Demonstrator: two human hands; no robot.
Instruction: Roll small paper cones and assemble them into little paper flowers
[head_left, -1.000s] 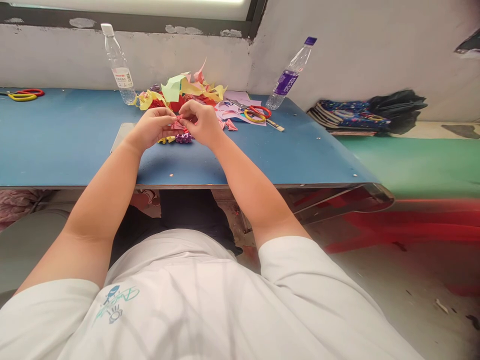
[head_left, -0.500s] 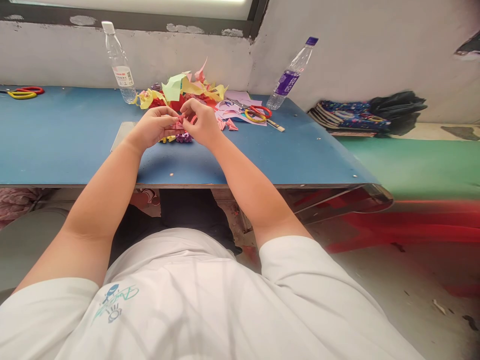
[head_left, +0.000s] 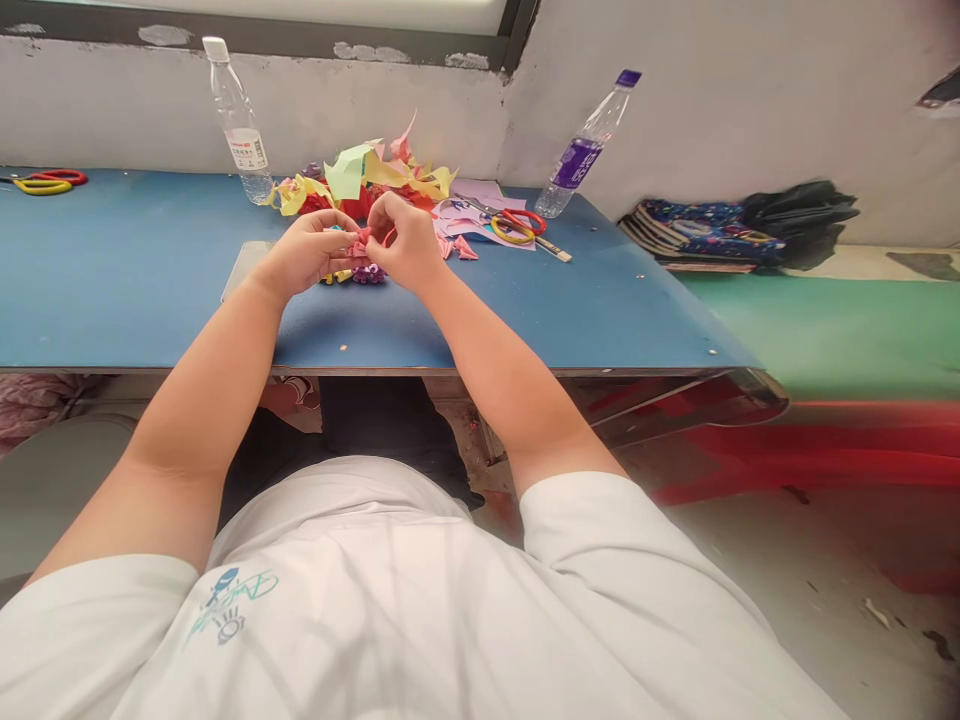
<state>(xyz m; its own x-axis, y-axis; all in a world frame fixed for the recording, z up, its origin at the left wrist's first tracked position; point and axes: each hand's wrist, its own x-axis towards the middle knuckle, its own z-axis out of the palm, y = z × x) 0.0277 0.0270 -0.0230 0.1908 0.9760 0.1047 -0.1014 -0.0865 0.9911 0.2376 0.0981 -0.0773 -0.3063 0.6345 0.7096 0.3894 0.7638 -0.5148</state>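
Between my two hands is a small piece of folded pink paper (head_left: pixel 361 243), partly covered by fingers. My left hand (head_left: pixel 315 248) pinches it from the left, and my right hand (head_left: pixel 405 240) grips it from the right with thumb and forefinger. Just below the hands lie purple paper curls (head_left: pixel 368 274) and yellow ones (head_left: pixel 339 276). Folded pink paper pieces (head_left: pixel 463 248) rest right of my right hand. Behind the hands is a heap of crumpled yellow, red and green paper (head_left: pixel 352 172).
On the blue table (head_left: pixel 150 270) stand a white-capped bottle (head_left: pixel 246 150) and a purple-labelled bottle (head_left: pixel 577 162). Red-and-yellow scissors (head_left: pixel 517 226) lie on pink paper sheets at right; another pair of scissors (head_left: pixel 49 183) is far left. Folded cloth (head_left: pixel 682 232) sits beyond the right edge.
My hands stay in nearly the same place, still closed on the pink paper, with only slight finger movement. The view has shifted very little.
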